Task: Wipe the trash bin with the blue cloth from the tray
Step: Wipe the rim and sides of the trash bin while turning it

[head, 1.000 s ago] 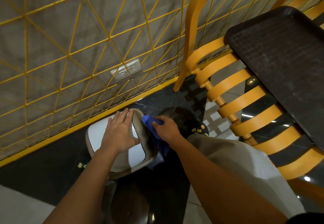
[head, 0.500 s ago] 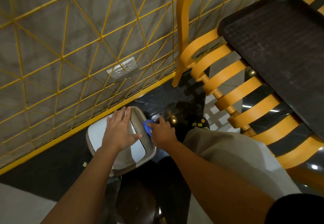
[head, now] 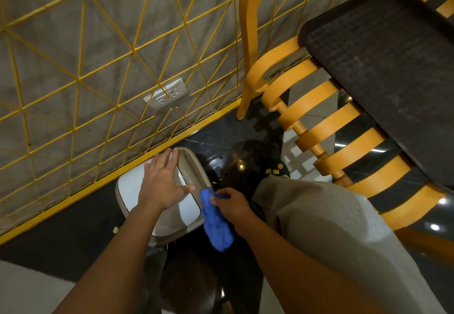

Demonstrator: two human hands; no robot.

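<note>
A small trash bin (head: 189, 213) with a beige frame and white swing lid stands on the dark floor by the wall. My left hand (head: 162, 183) rests flat on its lid, fingers spread. My right hand (head: 232, 205) grips the blue cloth (head: 216, 225) at the bin's right side; the cloth hangs down along the bin's near right corner. The dark brown tray (head: 383, 60) lies on the yellow slatted chair at the upper right, with nothing on it.
A yellow wire grid (head: 81, 80) covers the grey wall, with a wall socket (head: 167, 93) behind it. The yellow chair (head: 326, 126) stands close on the right. My leg in beige trousers (head: 324, 227) and dark shoe (head: 272, 168) are beside the bin.
My right hand has drawn the cloth from the bin's far right edge toward its near right corner, and more of the cloth now hangs free. My left hand stays on the lid.
</note>
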